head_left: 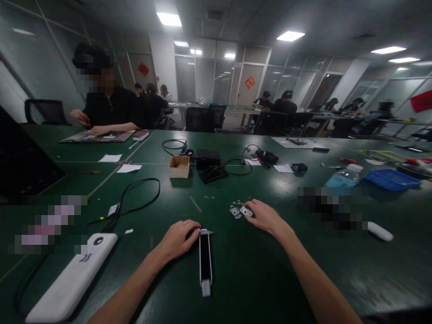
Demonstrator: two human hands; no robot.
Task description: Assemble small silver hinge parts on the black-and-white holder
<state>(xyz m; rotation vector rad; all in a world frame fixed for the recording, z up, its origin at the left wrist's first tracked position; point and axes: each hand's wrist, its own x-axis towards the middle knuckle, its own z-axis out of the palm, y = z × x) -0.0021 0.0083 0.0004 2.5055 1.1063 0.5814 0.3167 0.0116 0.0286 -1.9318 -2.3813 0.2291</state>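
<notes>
A long, narrow black piece with a pale frame (205, 258) lies lengthwise in front of me, its silvery end toward me. At its far end, my left hand (182, 237) is closed, with thumb and fingertips at the edge and a small metal pin sticking out to the right. Farther off and to the right, my right hand (265, 217) pinches a small metal plate (246, 211) with holes. Another metal plate (235, 212) lies against it on the left, and several small rings or nuts (238, 202) are scattered just behind.
A white power bank (72, 276) and black cable (138, 208) lie left. Ahead stand a small open box (179, 167) and black case (208, 159). Rightward are a bottle (344, 176), blue tray (393, 179) and white oblong object (380, 231). A person (111, 105) works across the table.
</notes>
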